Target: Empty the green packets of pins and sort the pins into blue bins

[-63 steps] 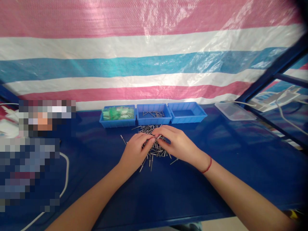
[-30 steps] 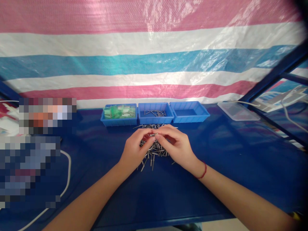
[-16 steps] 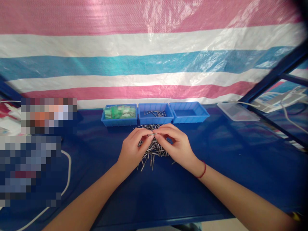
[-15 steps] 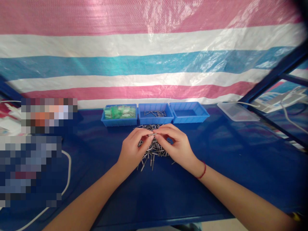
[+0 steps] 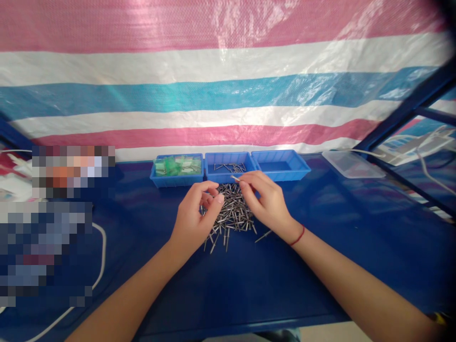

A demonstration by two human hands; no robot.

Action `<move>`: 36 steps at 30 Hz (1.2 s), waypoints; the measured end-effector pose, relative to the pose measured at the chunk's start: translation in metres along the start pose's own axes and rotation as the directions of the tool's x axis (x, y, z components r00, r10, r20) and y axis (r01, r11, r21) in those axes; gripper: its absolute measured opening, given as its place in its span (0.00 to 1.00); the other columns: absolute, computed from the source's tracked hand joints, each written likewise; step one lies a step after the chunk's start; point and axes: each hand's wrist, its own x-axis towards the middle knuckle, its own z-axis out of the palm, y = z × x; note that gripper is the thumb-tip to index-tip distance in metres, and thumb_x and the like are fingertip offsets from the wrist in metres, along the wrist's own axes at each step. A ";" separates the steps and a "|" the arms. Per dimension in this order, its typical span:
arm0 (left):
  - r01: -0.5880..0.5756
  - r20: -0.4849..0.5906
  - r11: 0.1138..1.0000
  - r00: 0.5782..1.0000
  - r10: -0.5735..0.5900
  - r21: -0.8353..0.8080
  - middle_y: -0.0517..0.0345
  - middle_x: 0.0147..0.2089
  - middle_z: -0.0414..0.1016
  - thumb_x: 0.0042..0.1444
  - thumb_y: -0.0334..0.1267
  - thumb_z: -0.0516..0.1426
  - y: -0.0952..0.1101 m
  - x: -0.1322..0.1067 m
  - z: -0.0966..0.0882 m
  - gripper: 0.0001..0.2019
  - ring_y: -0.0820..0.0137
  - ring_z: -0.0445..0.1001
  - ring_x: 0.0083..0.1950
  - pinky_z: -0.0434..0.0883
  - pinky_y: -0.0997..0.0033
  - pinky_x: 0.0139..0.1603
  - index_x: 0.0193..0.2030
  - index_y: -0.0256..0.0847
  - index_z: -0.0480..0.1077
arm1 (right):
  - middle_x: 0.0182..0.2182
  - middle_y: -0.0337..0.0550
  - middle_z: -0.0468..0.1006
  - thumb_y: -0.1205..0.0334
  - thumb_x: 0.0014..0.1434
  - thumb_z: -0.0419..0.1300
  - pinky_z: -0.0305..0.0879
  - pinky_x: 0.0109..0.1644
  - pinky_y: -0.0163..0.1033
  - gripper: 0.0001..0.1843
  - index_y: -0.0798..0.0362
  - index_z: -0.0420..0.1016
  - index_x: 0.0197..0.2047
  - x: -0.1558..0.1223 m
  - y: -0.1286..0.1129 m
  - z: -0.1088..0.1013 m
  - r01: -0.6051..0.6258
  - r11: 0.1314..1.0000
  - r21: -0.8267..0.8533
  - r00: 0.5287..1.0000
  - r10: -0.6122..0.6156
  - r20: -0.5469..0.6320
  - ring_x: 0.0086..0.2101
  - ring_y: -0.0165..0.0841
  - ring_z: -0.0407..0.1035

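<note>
A loose pile of silvery pop rivets (image 5: pixel 233 209) lies on the blue tabletop between my hands. Pinched in the fingertips of my right hand (image 5: pixel 265 194) is a single rivet (image 5: pixel 235 178), its end pointing up and left near the front wall of the middle blue bin (image 5: pixel 230 175). Several rivets (image 5: pixel 233 167) lie inside that bin. My left hand (image 5: pixel 194 211) hovers over the left side of the pile, thumb and fingers apart, with nothing seen between them.
The left blue bin (image 5: pixel 177 180) holds green and pale small packets. The right blue bin (image 5: pixel 281 175) adjoins the middle one. A clear plastic lid (image 5: pixel 352 165) lies at the back right, and a white cable (image 5: pixel 102 247) curves along the left.
The fingertips of both hands were together at a rivet. Now the left hand has let go and opened, while the right has moved up and slightly right toward the middle bin with the rivet.
</note>
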 end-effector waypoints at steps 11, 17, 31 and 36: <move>-0.032 0.078 0.934 0.997 0.004 0.356 0.61 0.29 0.74 0.64 0.44 0.52 0.018 0.025 -0.057 0.11 0.73 0.71 0.28 0.65 0.74 0.29 0.40 0.41 0.72 | 0.37 0.51 0.77 0.59 0.65 0.52 0.68 0.43 0.46 0.14 0.55 0.76 0.44 0.011 0.012 -0.020 0.026 0.909 -0.416 0.991 0.030 0.129 0.39 0.41 0.72; -0.054 0.420 0.853 0.886 -0.198 0.518 0.55 0.46 0.77 0.63 0.50 0.51 -0.004 0.003 -0.081 0.18 0.66 0.77 0.39 0.72 0.69 0.40 0.53 0.47 0.71 | 0.41 0.46 0.78 0.58 0.65 0.54 0.71 0.47 0.45 0.11 0.50 0.76 0.41 -0.019 -0.010 -0.060 0.063 0.972 -0.228 0.853 0.066 0.517 0.41 0.38 0.73; -0.247 0.466 0.734 0.879 -0.106 0.633 0.35 0.74 0.32 0.50 0.69 0.52 -0.028 -0.054 -0.016 0.51 0.39 0.37 0.73 0.52 0.36 0.65 0.72 0.40 0.41 | 0.68 0.64 0.48 0.38 0.60 0.52 0.49 0.67 0.61 0.52 0.62 0.34 0.72 -0.097 -0.001 -0.027 -0.035 0.890 -0.455 0.865 0.255 0.432 0.67 0.51 0.40; -0.244 0.458 0.794 0.887 -0.049 0.557 0.35 0.74 0.36 0.54 0.66 0.51 -0.033 -0.032 0.007 0.48 0.43 0.35 0.73 0.50 0.41 0.68 0.72 0.36 0.42 | 0.69 0.62 0.47 0.37 0.60 0.50 0.46 0.68 0.59 0.50 0.62 0.36 0.72 -0.076 -0.001 -0.011 -0.023 0.914 -0.405 0.864 0.222 0.453 0.68 0.50 0.39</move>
